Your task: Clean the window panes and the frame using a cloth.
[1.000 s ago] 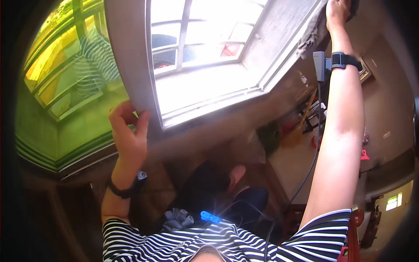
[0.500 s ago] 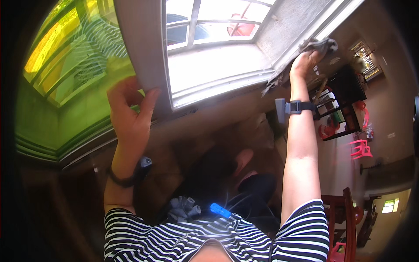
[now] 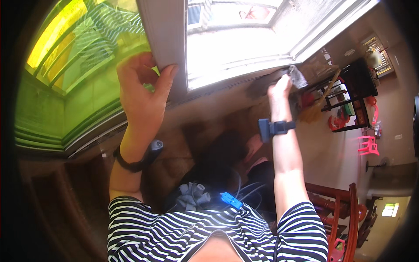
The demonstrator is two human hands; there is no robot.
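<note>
At the left, my left hand (image 3: 142, 87) grips the upright stile of a sliding window frame (image 3: 166, 35), with its thumb on the frame's face and its fingers curled at the side of the green-tinted glass pane (image 3: 91, 83). My right hand (image 3: 280, 87) is closed on a grey cloth (image 3: 298, 77), just below the window's bottom track (image 3: 244, 70) near its right corner. Part of the cloth sticks out beyond the fingers, and the rest is hidden by the hand. Both wrists carry black straps with small grey devices.
Beyond the bright opening are window bars (image 3: 205, 15). A dark wooden railing (image 3: 349, 209) stands at the lower right. Farther off are a black table (image 3: 355, 81) and a pink stool (image 3: 369, 145). Brown steps (image 3: 72, 196) descend at the lower left.
My right hand has moved down and left with the cloth, from the window's right side to below its bottom track. My left hand keeps its grip on the frame; the whole view has shifted somewhat.
</note>
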